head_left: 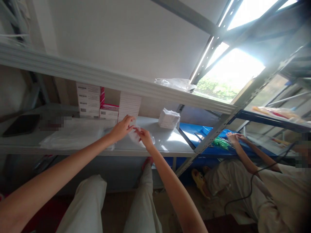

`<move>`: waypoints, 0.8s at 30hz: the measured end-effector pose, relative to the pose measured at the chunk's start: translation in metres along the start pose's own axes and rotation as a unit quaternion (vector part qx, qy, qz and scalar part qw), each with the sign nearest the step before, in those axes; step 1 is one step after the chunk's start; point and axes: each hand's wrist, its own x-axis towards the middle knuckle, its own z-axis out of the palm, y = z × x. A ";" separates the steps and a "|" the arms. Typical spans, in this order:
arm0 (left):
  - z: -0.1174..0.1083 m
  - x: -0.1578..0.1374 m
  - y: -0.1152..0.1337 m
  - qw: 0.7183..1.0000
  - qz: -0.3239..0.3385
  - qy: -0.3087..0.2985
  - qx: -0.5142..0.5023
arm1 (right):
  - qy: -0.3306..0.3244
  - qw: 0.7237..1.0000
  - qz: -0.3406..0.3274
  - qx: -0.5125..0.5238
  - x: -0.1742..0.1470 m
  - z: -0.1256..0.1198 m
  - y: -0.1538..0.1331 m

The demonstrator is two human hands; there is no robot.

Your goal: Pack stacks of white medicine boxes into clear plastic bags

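Over the grey shelf [155, 145], a small clear plastic bag [136, 138] hangs between my two hands. My left hand [123, 128] pinches its upper left side, with the thumb and fingers bent towards the right. On the other side, my right hand [144, 136] has its fingers curled on the bag's upper edge. What the bag contains, if anything, is too blurred to tell. Behind my left hand rises a tall stack of thin white boxes [129, 105]. Flat clear plastic bags [77, 132] lie on the shelf to the left, partly under my left forearm.
Pink-and-white boxes [89, 100] stand at the back left, near a dark phone-like slab [21, 125]. A white stack [169, 118] sits to the right. Overhead runs a shelf beam [109, 81] with plastic on it. A co-worker's hands [234, 137] are at a blue tray.
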 end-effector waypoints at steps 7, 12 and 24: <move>0.016 -0.033 -0.016 0.950 -0.212 -0.157 -0.165 | 0.016 0.993 0.013 0.118 -0.018 -0.011 0.016; 0.032 -0.028 -0.007 0.867 -0.319 -0.156 -0.349 | -0.012 0.990 0.021 0.136 -0.026 -0.008 0.013; 0.020 -0.036 -0.037 0.884 -0.313 -0.073 -0.339 | 0.177 0.952 0.011 0.248 -0.030 -0.056 0.007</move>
